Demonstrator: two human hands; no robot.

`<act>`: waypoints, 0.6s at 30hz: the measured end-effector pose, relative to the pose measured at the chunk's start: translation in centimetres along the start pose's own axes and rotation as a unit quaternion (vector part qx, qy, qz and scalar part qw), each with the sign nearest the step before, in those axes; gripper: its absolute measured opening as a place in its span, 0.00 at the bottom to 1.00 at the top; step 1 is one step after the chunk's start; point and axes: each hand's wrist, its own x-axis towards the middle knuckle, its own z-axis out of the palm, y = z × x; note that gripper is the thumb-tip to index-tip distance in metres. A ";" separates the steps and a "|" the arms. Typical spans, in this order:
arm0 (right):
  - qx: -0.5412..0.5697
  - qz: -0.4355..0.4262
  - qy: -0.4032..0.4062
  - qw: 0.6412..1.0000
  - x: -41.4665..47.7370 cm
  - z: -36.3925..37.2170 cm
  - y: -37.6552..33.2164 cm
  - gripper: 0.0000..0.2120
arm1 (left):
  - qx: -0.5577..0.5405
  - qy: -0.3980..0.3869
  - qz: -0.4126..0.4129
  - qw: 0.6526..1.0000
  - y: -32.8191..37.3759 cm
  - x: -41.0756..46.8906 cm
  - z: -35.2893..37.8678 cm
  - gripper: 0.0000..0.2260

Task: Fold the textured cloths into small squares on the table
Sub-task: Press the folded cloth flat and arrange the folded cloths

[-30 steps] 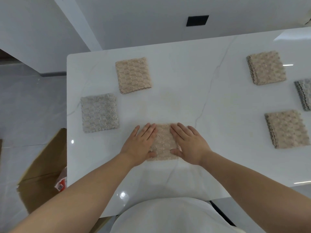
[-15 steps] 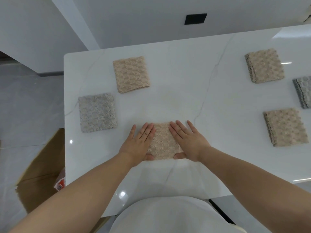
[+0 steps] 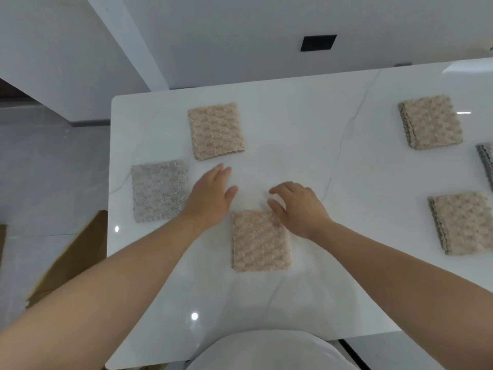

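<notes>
A folded beige cloth (image 3: 260,240) is seen lying flat near the front edge of a white tabletop (image 3: 306,297), roughly midway along that edge. Just beyond it, both hands are held low over the tabletop, and nothing is gripped by either. The left hand (image 3: 210,194) is spread with straight fingers, past the cloth's far left corner. The right hand (image 3: 296,206) is relaxed, its fingers loosely bent, at the cloth's far right corner; whether the cloth is touched cannot be told. A grey cloth (image 3: 158,190) is laid by the left edge, just beside the left hand. A second beige cloth (image 3: 216,130) is placed farther back, toward the far left corner. Toward the right edge, a near beige pile (image 3: 464,222) and a far beige pile (image 3: 430,121) are seen, with a grey pile (image 3: 486,164) between them, partly cut off.
</notes>
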 end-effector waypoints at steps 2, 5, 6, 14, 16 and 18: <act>0.061 0.048 -0.005 0.997 3.4 -0.7 -0.8 0.18 | -0.015 0.035 -0.042 0.998 -0.7 2.8 -1.5 0.22; 0.137 0.103 0.008 0.985 9.0 -1.7 -1.8 0.16 | -0.010 0.060 -0.099 0.993 -2.2 6.7 -3.2 0.20; 0.162 0.122 0.014 0.979 10.9 -2.0 -2.2 0.16 | -0.005 0.054 -0.117 0.992 -2.7 7.8 -3.6 0.21; 0.241 0.199 -0.005 0.950 20.7 -1.6 -4.2 0.11 | 0.016 -0.017 -0.223 0.974 -5.0 11.6 -3.7 0.29; 0.240 0.182 -0.021 0.953 21.2 -1.3 -4.6 0.14 | -0.004 -0.004 -0.208 0.978 -5.2 11.7 -3.3 0.30; 0.242 0.174 -0.023 0.954 21.1 -1.4 -4.6 0.18 | -0.015 0.014 -0.190 0.982 -5.3 11.9 -3.0 0.30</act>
